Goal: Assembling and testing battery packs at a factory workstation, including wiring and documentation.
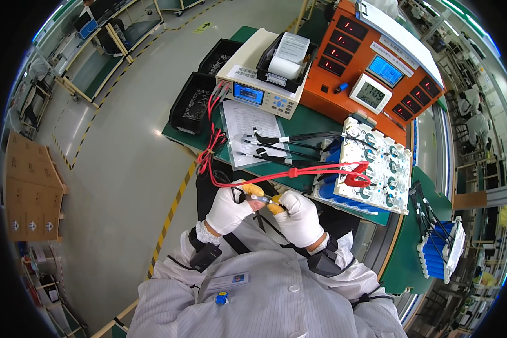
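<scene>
My left hand [229, 210], in a white glove with yellow fingertips, is closed in a pinch on a small grey cylindrical piece [259, 198]. A black cable loops by its fingers. My right hand [299, 219], gloved the same way, meets it from the other side, its fingers closed at the piece's dark end. The kind of piece is too small to tell. Just beyond my hands run red test leads [276, 175], reaching red clips [357, 174] on a battery pack [377, 169] with blue cells and a white top. Black cables [298, 137] stretch left from the pack.
On the green bench stand a bench meter [247, 94], a black bin [191, 104] of small parts and an orange instrument box [338, 84] with a small clock display [370, 94]. A paper sheet [248, 127] lies under the cables. Another blue-celled pack [442, 250] sits at right.
</scene>
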Demonstrator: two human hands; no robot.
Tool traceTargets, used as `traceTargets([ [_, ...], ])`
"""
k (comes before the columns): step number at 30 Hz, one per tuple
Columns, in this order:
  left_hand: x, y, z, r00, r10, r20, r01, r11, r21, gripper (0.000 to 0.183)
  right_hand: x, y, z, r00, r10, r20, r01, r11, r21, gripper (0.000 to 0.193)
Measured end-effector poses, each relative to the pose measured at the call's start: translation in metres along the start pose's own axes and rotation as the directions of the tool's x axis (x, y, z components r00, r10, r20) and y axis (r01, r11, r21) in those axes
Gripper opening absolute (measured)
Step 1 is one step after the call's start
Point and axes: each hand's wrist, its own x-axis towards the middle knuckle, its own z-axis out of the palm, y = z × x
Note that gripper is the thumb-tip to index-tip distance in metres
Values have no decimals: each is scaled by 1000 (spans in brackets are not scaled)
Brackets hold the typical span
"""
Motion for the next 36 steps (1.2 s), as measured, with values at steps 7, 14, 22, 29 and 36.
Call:
traceTargets([
  [7, 5, -15, -10, 999, 30, -42, -31, 999, -23, 31, -4, -2, 4, 994, 106, 5, -106, 994, 37, 16],
  [14, 16, -11, -12, 999, -6, -34, -3, 968, -250, 33, -7, 3, -2, 991, 91, 103, -90, 996, -9, 16],
  [22, 83, -30, -50, 866, 433, -250, -4, 506, 863, 28, 2, -27, -37, 971, -197, 133, 225, 943, -247, 44],
  [29, 106, -33, -55, 895, 420, -147, -24, 375, 927, 19, -3, -30, -102, 833, -191, -519, 95, 974, -205, 70],
  [36, 67, -21, -45, 927, 325, -188, 35, 423, 905, 19, 16, 0, -135, 940, 324, -106, -255, 874, 413, 59],
])
